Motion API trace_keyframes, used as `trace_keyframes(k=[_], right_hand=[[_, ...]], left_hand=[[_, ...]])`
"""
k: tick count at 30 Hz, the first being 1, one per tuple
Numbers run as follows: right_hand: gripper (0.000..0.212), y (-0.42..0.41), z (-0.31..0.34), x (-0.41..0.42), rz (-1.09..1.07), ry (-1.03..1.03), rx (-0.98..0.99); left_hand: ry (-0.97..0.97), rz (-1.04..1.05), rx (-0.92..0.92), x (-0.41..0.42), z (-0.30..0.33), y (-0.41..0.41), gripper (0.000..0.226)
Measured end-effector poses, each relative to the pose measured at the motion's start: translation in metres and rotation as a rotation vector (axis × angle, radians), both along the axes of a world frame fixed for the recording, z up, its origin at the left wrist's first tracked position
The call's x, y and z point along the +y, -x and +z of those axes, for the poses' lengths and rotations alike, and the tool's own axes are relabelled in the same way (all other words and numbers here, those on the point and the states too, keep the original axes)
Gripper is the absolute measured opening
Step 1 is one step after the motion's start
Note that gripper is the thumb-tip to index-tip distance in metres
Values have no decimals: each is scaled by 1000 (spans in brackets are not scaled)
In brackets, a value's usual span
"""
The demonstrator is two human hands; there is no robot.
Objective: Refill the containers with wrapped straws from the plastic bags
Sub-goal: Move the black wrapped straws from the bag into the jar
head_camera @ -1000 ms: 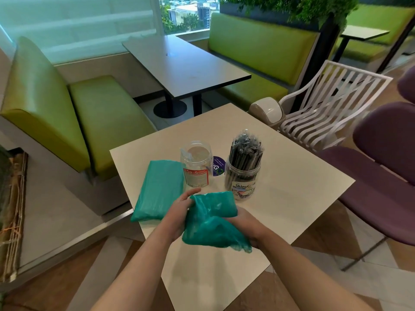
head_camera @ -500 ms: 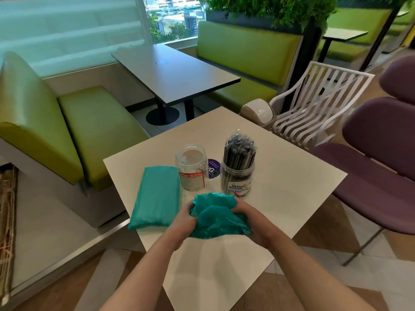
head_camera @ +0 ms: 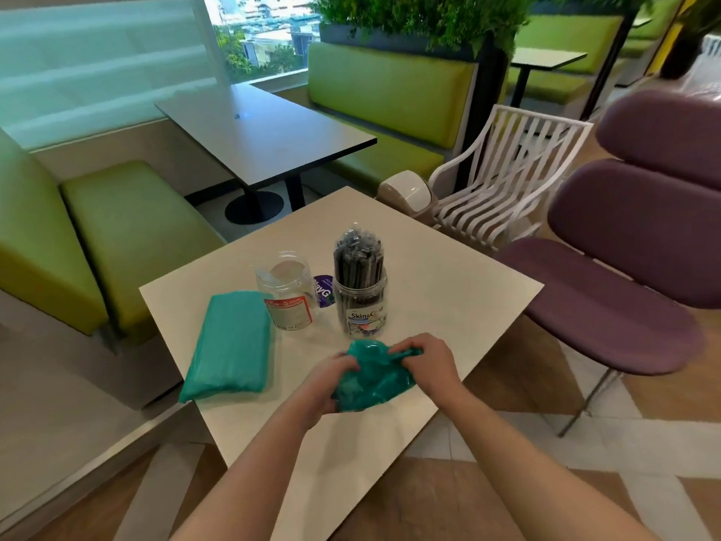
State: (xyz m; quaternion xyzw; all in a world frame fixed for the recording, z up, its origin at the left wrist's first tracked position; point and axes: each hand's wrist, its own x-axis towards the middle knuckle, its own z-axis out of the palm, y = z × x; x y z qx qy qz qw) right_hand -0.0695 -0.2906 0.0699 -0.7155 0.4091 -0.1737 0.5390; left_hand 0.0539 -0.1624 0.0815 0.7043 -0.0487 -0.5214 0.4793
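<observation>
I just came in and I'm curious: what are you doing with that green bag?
A person's left hand and right hand grip a crumpled teal plastic bag on the beige square table. Behind it stand an empty clear plastic jar and a clear jar packed with dark wrapped straws. A second, flat teal bag lies untouched to the left.

A café: green booth benches (head_camera: pixel 390 87) at 12 o'clock, dark pedestal table (head_camera: pixel 265 130), purple chairs (head_camera: pixel 640 244) at 3.
</observation>
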Motion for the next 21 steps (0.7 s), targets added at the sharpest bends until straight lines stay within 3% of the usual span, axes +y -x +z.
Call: trace_keyframes(k=[2,6,12,16,21], right_hand=[[34,17,5,-10,11,118,11],[14,53,8,-28,211,272,9],[57,99,11,-37,368,507,156],[75,122,5,-47,347,461,191],[53,129,-2,-74,278,396,211]], left_hand=[[-3,-40,9,-8,7,18,32],[-1,-79,-16,-38,4,53,51],[69,50,25,-84,-8,90,35],[121,69,95,-104,-5,111,28],[112,53,165,-126,-7,120,33]])
